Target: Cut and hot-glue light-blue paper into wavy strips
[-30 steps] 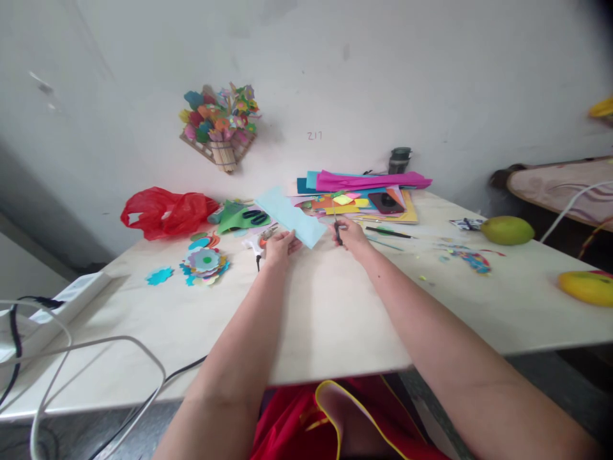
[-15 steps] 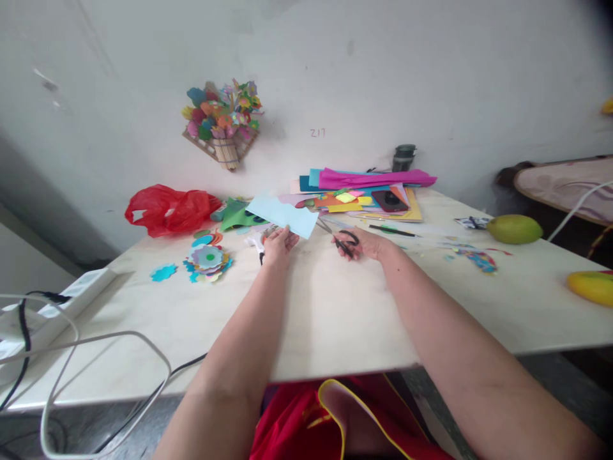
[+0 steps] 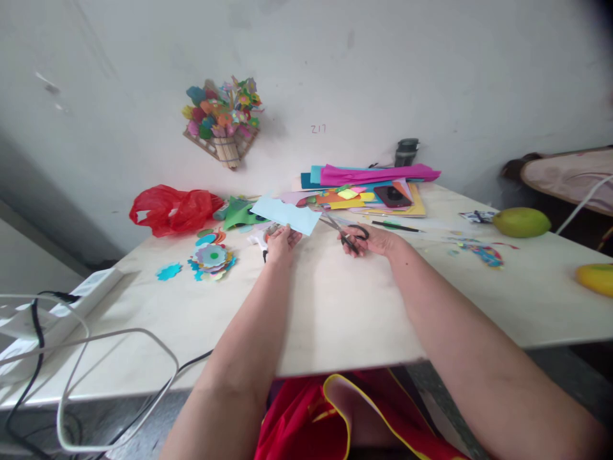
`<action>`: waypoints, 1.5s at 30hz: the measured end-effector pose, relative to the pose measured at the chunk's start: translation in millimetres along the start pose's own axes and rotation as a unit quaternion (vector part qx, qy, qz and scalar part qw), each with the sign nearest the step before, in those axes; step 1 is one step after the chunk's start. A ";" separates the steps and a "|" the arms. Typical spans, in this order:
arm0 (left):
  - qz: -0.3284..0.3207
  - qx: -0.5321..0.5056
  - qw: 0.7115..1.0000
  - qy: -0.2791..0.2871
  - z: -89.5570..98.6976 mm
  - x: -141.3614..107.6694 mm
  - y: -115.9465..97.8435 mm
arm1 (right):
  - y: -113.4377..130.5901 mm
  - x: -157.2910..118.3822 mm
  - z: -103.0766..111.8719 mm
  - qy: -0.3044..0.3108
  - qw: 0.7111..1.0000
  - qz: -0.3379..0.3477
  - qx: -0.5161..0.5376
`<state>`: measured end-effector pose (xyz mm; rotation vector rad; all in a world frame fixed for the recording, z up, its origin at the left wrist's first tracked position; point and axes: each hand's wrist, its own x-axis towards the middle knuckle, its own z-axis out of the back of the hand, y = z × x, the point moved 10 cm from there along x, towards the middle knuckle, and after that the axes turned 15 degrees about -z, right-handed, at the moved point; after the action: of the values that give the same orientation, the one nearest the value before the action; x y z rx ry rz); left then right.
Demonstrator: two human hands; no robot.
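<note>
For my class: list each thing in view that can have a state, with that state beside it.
Black-handled metal scissors: blades open, in right hand.
Light blue paper sheet: held in left hand, one edge uneven.
Red plastic bag: crumpled.
Dark cylindrical bottle: upright.
Green oval fruit: no cut visible.
Dark rectangular phone: lying flat; screen state unclear.

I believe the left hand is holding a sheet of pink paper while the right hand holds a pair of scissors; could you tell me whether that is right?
Not quite: the head view shows that the paper in the left hand is light blue, not pink. The right hand does hold a pair of scissors.
</note>
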<state>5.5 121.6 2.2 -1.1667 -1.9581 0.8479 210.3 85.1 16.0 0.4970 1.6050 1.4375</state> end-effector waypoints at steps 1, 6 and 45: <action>-0.002 -0.003 1.000 0.001 -0.2 0.0 -0.4 | 0.3 -0.8 -2.4 0.007 1.000 -0.001 -0.009; -0.021 -0.023 0.999 0.024 -5.4 -0.4 -4.9 | 0.8 -2.7 -14.8 0.032 0.998 -0.014 -0.054; -0.006 -0.023 0.997 0.080 -14.9 -1.8 1.1 | 2.4 10.0 -36.1 0.037 0.992 -0.015 -0.117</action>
<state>18.8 123.0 9.0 -1.2102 -1.8593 0.6852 175.1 72.8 12.0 0.2843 1.4696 1.6123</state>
